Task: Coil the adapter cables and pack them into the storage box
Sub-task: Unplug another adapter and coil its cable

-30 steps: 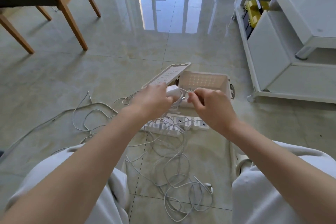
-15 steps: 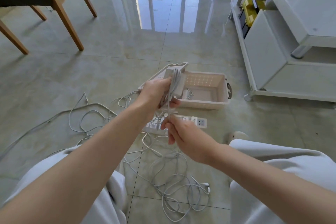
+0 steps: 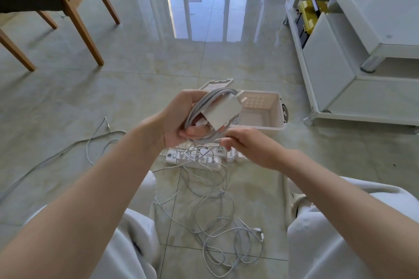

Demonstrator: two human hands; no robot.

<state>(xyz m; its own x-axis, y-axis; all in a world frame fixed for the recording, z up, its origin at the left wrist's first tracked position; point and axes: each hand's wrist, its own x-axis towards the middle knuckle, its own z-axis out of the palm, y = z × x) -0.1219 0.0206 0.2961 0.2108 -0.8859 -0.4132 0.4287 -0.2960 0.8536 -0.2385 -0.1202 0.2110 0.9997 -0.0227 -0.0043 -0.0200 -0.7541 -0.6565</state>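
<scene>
Right hand (image 3: 247,146) rises to the coil (image 3: 204,104), pinching the cable tail (image 3: 217,139); left hand (image 3: 179,120) grips adapter (image 3: 223,112) and coil. Not in storage box (image 3: 280,111) yet; floor cables (image 3: 215,215) still uncoiled.

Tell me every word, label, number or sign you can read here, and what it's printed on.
No text here can be read.
Power strip: a small dark badge at one end, too blurred to read.
Yellow case: dark markings, too small to read.
Adapter, held with its coiled cable in the left hand: plain white face, no print visible.
</scene>
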